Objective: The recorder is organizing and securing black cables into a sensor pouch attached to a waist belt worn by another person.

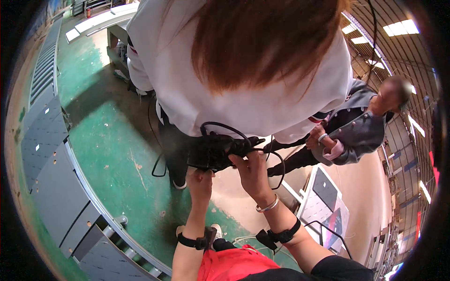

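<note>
A black pack with cables [213,151] sits at waist height against a person in a white sweatshirt [178,70] who stands close in front of me. My left hand [200,181] grips its lower left edge with curled fingers. Around the pack's right end, my right hand [251,169] is closed, thumb towards the middle. One black cable [227,124] arches over the top of the pack; another loops down beside my right wrist. The fingertips of both hands are partly hidden by the dark pack. Black straps with small devices circle both my forearms.
Along the left runs a roller conveyor [44,70] carrying grey panels [63,187]. At the right stands another person in a grey jacket [358,133], hands together. Below them is a white table or panel [307,210]. Loose cables lie near my feet on the green floor [112,140].
</note>
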The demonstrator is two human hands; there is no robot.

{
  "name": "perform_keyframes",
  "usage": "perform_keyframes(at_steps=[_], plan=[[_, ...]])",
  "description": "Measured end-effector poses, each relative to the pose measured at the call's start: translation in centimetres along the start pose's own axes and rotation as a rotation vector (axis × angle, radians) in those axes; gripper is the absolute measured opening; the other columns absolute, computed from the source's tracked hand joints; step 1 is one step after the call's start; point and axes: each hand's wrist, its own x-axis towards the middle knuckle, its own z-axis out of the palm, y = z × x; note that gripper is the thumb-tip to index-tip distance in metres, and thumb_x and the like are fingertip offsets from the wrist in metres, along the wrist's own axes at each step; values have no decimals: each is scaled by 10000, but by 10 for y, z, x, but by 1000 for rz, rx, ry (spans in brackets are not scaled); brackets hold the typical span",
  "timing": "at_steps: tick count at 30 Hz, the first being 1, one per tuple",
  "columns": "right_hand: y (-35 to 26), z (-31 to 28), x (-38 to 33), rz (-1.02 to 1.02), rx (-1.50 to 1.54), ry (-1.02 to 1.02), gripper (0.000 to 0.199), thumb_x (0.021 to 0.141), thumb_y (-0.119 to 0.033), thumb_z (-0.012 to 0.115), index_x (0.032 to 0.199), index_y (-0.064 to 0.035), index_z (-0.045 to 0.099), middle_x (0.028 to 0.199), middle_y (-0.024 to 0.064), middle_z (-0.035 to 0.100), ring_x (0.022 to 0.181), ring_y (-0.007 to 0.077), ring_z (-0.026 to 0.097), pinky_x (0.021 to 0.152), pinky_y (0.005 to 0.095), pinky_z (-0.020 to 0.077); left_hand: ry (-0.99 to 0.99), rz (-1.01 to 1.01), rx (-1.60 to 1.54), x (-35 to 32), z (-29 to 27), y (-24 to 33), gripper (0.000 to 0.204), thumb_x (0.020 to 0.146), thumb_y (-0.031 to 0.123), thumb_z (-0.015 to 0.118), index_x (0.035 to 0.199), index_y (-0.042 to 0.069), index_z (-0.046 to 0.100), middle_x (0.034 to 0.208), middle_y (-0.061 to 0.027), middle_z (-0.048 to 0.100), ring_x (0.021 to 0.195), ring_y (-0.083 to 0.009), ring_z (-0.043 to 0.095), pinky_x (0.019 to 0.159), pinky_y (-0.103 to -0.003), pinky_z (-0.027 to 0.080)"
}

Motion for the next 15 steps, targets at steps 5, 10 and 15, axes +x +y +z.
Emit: perform_keyframes(at_steps=[5, 10, 15], plan=[[-13, 5, -16, 120, 166, 67, 108, 794, -86, 633, 828, 17, 629, 642, 49, 609, 591, 38, 512, 525, 212, 417, -177, 89, 338, -4, -13, 12, 224, 770, 145, 579, 578, 39, 533, 461, 7, 453, 381, -81, 406, 392, -255, 295], [-3, 18, -45, 33, -104, 102, 151, 770, -107, 664, 798, 29, 604, 638, 96, 576, 566, 184, 537, 529, 274, 426, -219, -127, 146, -28, -19, 29, 218, 785, 161, 568, 612, 29, 564, 473, 17, 432, 403, -75, 383, 403, -257, 266], [5, 17, -57, -196, -157, 123, 99, 729, -70, 678, 760, 21, 650, 859, 116, 583, 680, 239, 581, 584, 320, 449, -232, -141, 110, -40, -24, 31, 206, 801, 127, 530, 639, 8, 576, 467, 25, 413, 437, -38, 346, 422, -233, 252]])
